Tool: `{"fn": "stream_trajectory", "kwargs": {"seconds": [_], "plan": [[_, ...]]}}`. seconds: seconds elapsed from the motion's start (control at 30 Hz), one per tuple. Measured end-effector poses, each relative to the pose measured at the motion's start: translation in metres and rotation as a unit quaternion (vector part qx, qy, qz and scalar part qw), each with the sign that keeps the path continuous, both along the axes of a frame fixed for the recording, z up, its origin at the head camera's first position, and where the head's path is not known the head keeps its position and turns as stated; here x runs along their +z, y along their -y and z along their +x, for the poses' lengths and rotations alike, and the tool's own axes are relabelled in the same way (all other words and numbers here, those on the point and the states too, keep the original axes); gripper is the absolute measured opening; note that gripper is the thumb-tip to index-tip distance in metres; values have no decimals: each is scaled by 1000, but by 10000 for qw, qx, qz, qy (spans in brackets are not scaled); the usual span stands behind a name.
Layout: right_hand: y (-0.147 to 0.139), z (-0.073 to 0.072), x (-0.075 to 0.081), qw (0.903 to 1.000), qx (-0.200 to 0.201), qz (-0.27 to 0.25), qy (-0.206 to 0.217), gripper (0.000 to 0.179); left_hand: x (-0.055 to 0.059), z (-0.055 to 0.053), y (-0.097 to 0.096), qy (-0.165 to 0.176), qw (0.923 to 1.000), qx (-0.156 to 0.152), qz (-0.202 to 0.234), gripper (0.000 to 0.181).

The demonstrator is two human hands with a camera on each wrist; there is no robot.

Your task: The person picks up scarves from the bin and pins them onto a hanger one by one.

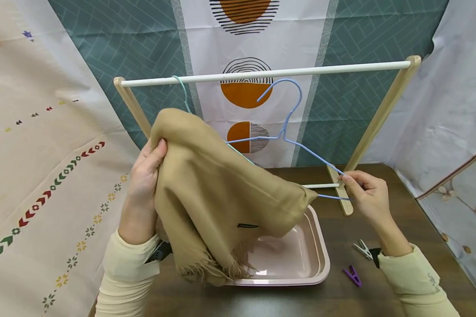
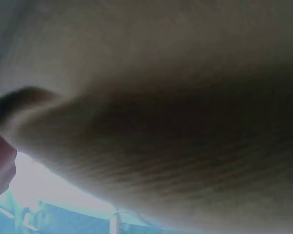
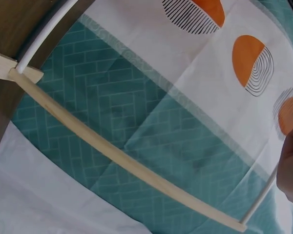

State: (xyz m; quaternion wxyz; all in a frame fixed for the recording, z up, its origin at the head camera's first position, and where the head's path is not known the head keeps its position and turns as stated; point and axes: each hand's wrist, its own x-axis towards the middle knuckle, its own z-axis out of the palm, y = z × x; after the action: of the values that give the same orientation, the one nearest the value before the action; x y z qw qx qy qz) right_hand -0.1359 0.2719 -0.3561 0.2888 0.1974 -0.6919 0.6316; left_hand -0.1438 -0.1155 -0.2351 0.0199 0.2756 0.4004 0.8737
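A tan fringed scarf (image 1: 222, 185) hangs over a light blue hanger (image 1: 313, 153), draped across its lower bar. My left hand (image 1: 144, 171) grips the scarf's upper left part, thumb on the near side. In the left wrist view the scarf (image 2: 161, 122) fills most of the picture. With my right hand (image 1: 366, 193) I pinch the hanger's right corner between thumb and fingers. The hanger's hook stands up in front of the rack's white rod (image 1: 333, 69). In the right wrist view only part of my right hand (image 3: 290, 170) shows at the edge.
A mint hanger (image 1: 182, 90) hangs from the rod, mostly behind the scarf. Below the scarf a pink basin (image 1: 321, 264) stands on the dark table (image 1: 285, 304). A white clothespin (image 1: 363, 249) and a purple clothespin (image 1: 353, 276) lie at the right. Wooden posts (image 1: 384, 110) support the rack.
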Motion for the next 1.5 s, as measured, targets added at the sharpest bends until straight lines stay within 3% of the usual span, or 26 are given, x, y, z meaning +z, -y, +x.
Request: {"fn": "stream_trajectory", "kwargs": {"seconds": [0.1,0.23,0.37,0.47,0.53,0.63,0.67,0.73,0.8,0.9,0.97,1.03,1.07,1.17,1.23,1.37,1.43,1.5], "plan": [[0,0,-1,9990,-359,259,48,26,15,-2,2,-272,9988,109,-381,27],[0,2,-3,9911,-973,907,-64,12,31,-5,6,-790,9903,-414,-1063,28],[-1,2,-6,9836,-1230,1282,-314,8,42,-13,13,-1602,9604,-1221,-1926,26],[-3,2,-8,9804,-1358,1377,-386,8,49,-22,18,-2078,9421,-1843,-1881,27],[-3,3,-8,9784,-1441,1424,-407,9,52,-26,20,-2015,9434,-2246,-1377,29],[-3,4,-7,9734,-1612,1565,-450,10,55,-29,21,-1552,9505,-2679,-257,28],[-3,4,-8,9728,-1633,1579,-451,10,56,-30,21,-1327,9541,-2681,112,26],[-4,4,-10,9701,-1696,1671,-474,10,56,-30,20,-971,9516,-2799,815,24],[-6,3,-14,9696,-1698,1707,-443,10,56,-30,18,-859,9463,-2889,1173,21],[-9,0,-18,9731,-1597,1581,-510,8,55,-28,12,-662,9356,-3212,1308,22],[-10,-1,-20,9782,-1444,1368,-595,7,53,-26,5,-671,9272,-3555,974,23],[-9,-2,-20,9829,-1254,1121,-751,7,50,-25,-4,-696,9222,-3786,364,25],[-8,-2,-19,9850,-1153,998,-806,8,49,-26,-9,-884,9175,-3878,-46,24],[-4,-3,-16,9894,-897,684,-913,9,47,-29,-25,-1246,9036,-3929,-1166,17],[0,-2,-14,9915,-720,452,-985,8,47,-32,-34,-1474,8972,-3734,-1840,16],[8,-1,-7,9917,-278,-208,-1236,7,42,-40,-48,-1605,8985,-2808,-2968,22],[11,0,-2,9889,61,-611,-1354,8,37,-43,-53,-1450,8980,-2323,-3443,29],[13,2,3,9868,291,-845,-1347,9,29,-45,-56,-1084,9029,-1983,-3658,36]]}}
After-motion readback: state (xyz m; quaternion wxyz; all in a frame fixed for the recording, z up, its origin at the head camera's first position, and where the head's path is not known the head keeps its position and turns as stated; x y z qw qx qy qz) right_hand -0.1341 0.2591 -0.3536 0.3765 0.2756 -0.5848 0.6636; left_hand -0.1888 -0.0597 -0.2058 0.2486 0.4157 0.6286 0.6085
